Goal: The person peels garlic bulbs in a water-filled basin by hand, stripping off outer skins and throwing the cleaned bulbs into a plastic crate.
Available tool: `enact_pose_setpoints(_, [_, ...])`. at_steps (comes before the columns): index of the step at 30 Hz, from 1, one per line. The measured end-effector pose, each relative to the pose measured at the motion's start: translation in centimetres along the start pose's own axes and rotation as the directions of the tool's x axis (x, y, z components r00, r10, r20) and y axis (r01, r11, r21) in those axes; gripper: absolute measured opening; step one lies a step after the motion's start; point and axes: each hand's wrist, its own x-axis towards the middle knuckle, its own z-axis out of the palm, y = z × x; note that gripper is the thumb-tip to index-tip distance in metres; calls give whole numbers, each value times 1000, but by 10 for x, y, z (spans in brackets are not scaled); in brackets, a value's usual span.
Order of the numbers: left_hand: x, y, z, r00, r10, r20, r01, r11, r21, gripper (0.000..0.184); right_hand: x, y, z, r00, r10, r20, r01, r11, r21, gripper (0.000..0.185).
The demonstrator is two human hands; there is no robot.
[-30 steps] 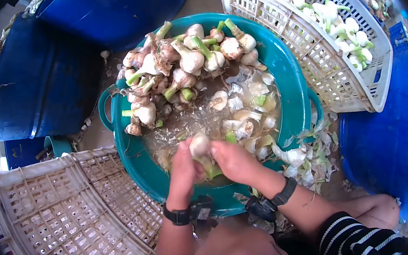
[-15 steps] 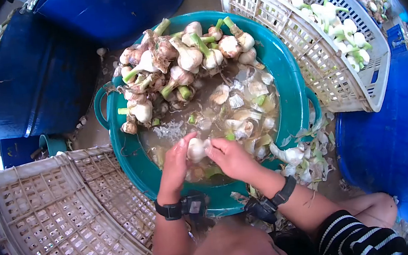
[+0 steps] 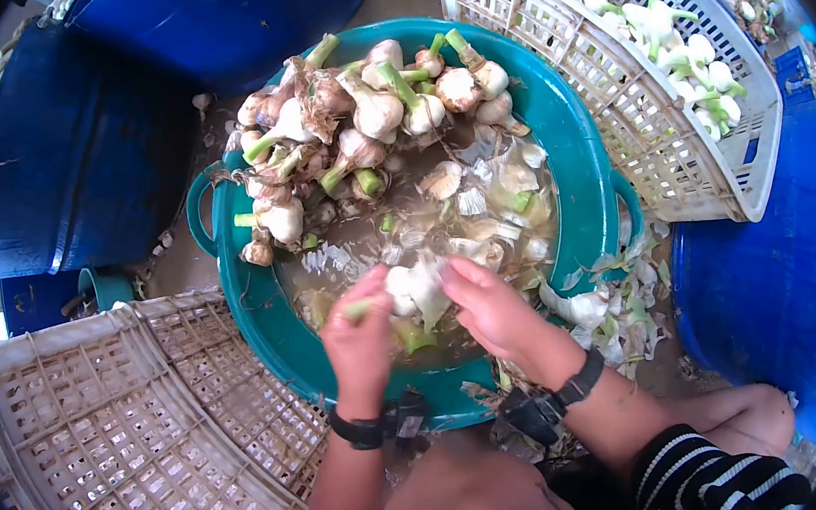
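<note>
My left hand (image 3: pixel 356 347) is closed around a white garlic bulb (image 3: pixel 400 288), its green stem (image 3: pixel 358 310) poking out between the fingers. On the bulb's right side, my right hand (image 3: pixel 495 314) pinches a pale flap of garlic skin (image 3: pixel 430 298) that hangs away from it. Both hands are slightly blurred, over the near part of a green tub (image 3: pixel 574 140). Murky water in the tub carries loose peels (image 3: pixel 472 200) and stem bits. Against its far left side lies a heap of unpeeled garlic bulbs (image 3: pixel 377 112) with cut stems.
A white crate (image 3: pixel 601 97) at the upper right holds clean white garlic bulbs (image 3: pixel 699 71). Another crate (image 3: pixel 95 422) stands at the lower left. Blue barrels (image 3: pixel 84 151) surround the tub. Peels (image 3: pixel 626 316) drape over its right rim and onto the floor.
The bulb has turned, so its stem now shows through my left fingers. My right hand has moved slightly right, drawing a flap of skin out from the bulb.
</note>
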Motion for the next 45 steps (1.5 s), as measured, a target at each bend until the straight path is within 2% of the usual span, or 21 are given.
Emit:
enact_pose_setpoints(1, [2, -12, -5, 937, -350, 11, 296, 775, -558, 17, -8, -4, -3, 1000, -1, 4, 1, 1000, 0, 27])
enact_pose_setpoints(2, [6, -17, -9, 777, -593, 212, 400, 205, -893, 21, -18, -11, -13, 994, -38, 106, 59, 979, -196, 27])
enact_pose_setpoints(3, [7, -15, -10, 713, -630, 309, 429, 43, -903, 29, -25, -18, -19, 975, -54, 216, 134, 916, -377, 27])
enact_pose_setpoints(8, [6, 6, 2, 690, -668, 277, 520, 193, -832, 38, -41, -52, -10, 936, -247, 250, 307, 922, -238, 31])
enact_pose_setpoints(11, [22, 16, -5, 622, -755, 207, 458, 137, -878, 43, -55, -65, 9, 942, -318, 112, 251, 883, 397, 27])
enact_pose_setpoints(14, [20, -4, -21, 604, -770, 203, 413, 84, -907, 42, -52, -88, 7, 852, -523, -13, 520, 843, 137, 24])
enact_pose_setpoints(15, [19, -3, -22, 604, -770, 206, 418, 86, -904, 42, -41, -79, -6, 840, -525, 136, 538, 777, -327, 28])
enact_pose_setpoints(17, [18, 1, -21, 540, -826, 162, 436, 110, -893, 43, -26, -63, -11, 930, -150, 337, 344, 26, -939, 35])
enact_pose_setpoints(18, [18, 3, -20, 545, -823, 163, 434, 110, -894, 43, -35, -53, 0, 969, 16, 246, 227, -445, -866, 36])
enact_pose_setpoints(23, [8, -3, -16, 567, -745, 353, 530, 2, -848, 47, -16, -20, 28, 732, -462, 502, 474, -185, -861, 31])
enact_pose_setpoints(26, [16, 14, -9, 526, -768, 365, 523, -46, -851, 45, -5, -12, 27, 753, -291, 591, 628, 50, -776, 19])
enact_pose_setpoints(27, [12, 5, -14, 533, -720, 445, 552, -103, -828, 40, -6, -13, 27, 831, -216, 512, 546, 493, -677, 20])
enact_pose_setpoints(32, [4, -19, -25, 532, -597, 600, 417, -432, -799, 33, -2, -45, -12, 947, -98, 305, 52, 987, 154, 28])
enact_pose_setpoints(33, [4, -20, -27, 527, -637, 562, 418, -382, -824, 34, -2, -38, -4, 990, -55, 132, 116, 853, -510, 41])
enact_pose_setpoints(35, [5, -9, -21, 516, -671, 533, 431, -334, -838, 35, -7, -27, 2, 996, -22, 84, 60, 878, -476, 42])
enact_pose_setpoints(37, [11, 19, -5, 546, -837, -31, 428, 311, -849, 39, -1, -17, 4, 998, 52, 28, -35, 907, -419, 45])
enact_pose_setpoints(38, [11, 13, -5, 546, -837, -38, 419, 313, -852, 39, 3, -10, 4, 995, 99, 8, -88, 917, -390, 47])
enact_pose_setpoints(40, [5, -3, -9, 929, -253, -271, 152, 926, -345, 17, 9, 7, -1, 978, 205, -40, -207, 925, -320, 50])
enact_pose_setpoints(41, [17, 4, -14, 921, -66, -384, 49, 997, -52, 18, 16, 5, -9, 927, 376, 5, -371, 917, -149, 55])
enact_pose_setpoints(43, [54, 0, -27, 863, 185, -470, 37, 906, 423, 23, 13, -34, -12, 938, 209, 277, -306, 876, 374, 58])
enact_pose_setpoints(45, [88, -39, -41, 850, 359, -386, 21, 709, 705, 30, 0, -96, -9, 774, -341, 534, -63, 798, 600, 57])
